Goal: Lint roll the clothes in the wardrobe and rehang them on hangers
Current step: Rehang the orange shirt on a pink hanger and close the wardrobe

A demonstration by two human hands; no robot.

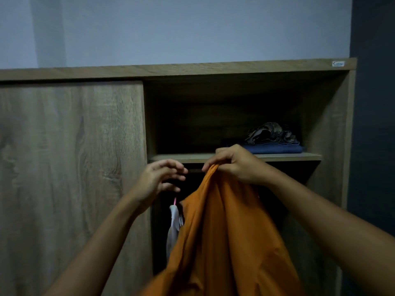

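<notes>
An orange garment (224,238) hangs down in front of the open wardrobe bay. My right hand (233,162) grips its top edge just below the shelf (181,157), near the dim hanging rail. My left hand (159,178) hovers a little to the left of it, fingers curled and apart, with nothing in it. Under that hand a white garment (174,223) hangs from a pink hanger (174,200). No hanger shows inside the orange garment, and no lint roller is in view.
The wooden sliding door (70,167) covers the wardrobe's left half. On the shelf at the right lie folded blue clothes (275,148) with a patterned bundle (269,133) on top. A dark wall (374,124) borders the wardrobe on the right.
</notes>
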